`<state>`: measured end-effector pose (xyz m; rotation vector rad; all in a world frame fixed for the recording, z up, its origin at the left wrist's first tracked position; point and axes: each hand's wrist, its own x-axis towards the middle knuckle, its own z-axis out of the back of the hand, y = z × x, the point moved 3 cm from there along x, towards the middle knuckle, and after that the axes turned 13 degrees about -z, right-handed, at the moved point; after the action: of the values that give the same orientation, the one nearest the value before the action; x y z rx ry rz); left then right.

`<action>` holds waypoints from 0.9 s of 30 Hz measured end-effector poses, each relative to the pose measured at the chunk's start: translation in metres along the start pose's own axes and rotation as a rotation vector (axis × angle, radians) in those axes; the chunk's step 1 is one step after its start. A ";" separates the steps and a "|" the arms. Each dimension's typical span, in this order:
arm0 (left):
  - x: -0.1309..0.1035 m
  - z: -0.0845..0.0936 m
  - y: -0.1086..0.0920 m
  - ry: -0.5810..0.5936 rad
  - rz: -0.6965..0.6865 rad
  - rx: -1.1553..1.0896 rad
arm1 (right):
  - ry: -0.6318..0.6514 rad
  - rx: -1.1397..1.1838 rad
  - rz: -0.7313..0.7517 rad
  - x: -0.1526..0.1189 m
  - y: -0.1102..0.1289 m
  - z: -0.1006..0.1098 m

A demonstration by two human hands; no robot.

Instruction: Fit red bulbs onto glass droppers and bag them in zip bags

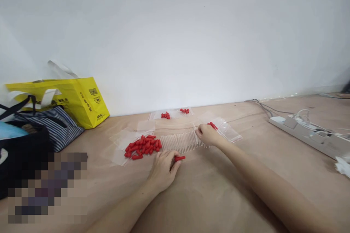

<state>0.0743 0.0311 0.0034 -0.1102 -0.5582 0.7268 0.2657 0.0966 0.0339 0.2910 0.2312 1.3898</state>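
My left hand [164, 169] is closed around a small red rubber bulb [179, 158], held between thumb and fingers just above the table. Left of it lies a heap of similar red bulbs [143, 145] on clear plastic bags. Thin clear tubes [177, 142] lie side by side in a row in front of my hands. Over the right end of that row, my right hand [208, 134] is closed in a pinch. A thin clear tube seems to stick up from its fingertips. Behind this hand are more red bulbs [212, 126], partly hidden, on a plastic bag [228, 131].
Near the wall, a clear bag [175, 113] carries two small groups of red bulbs. A yellow bag [82, 98], a striped pouch [64, 122] and a black bag [24, 160] stand left. To the right lie a white power strip [308, 134] and cables. A blurred patch covers the lower left.
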 end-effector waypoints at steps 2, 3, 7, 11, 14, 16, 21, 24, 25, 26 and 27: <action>-0.001 0.000 0.002 -0.014 0.006 0.022 | 0.036 0.076 0.174 -0.022 0.000 0.001; -0.001 0.001 0.003 -0.021 0.006 0.040 | 0.076 0.151 0.320 -0.033 0.000 -0.001; -0.005 0.004 0.010 -0.036 -0.008 0.084 | 0.039 0.327 0.622 -0.062 -0.005 -0.020; -0.007 0.007 0.015 -0.029 -0.001 0.076 | -0.062 0.342 0.695 -0.066 -0.007 -0.038; -0.006 0.008 0.015 -0.024 0.009 0.074 | -0.082 0.324 0.686 -0.065 -0.005 -0.043; -0.006 0.007 0.014 -0.027 0.001 0.067 | -0.091 0.320 0.682 -0.065 -0.005 -0.043; -0.005 0.007 0.012 -0.071 -0.034 0.054 | -0.093 0.339 0.672 -0.070 -0.003 -0.042; -0.004 0.007 0.009 -0.084 -0.053 0.047 | -0.107 0.352 0.686 -0.072 0.000 -0.042; -0.004 0.006 0.008 -0.082 -0.065 0.046 | -0.116 0.340 0.695 -0.072 0.000 -0.042; -0.003 0.006 0.007 -0.078 -0.077 0.048 | -0.127 0.321 0.704 -0.073 0.001 -0.043; -0.003 0.006 0.006 -0.072 -0.087 0.052 | -0.137 0.297 0.712 -0.073 0.001 -0.043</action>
<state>0.0659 0.0331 0.0055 -0.0116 -0.6089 0.6616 0.2386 0.0277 -0.0067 0.7656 0.2295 2.0285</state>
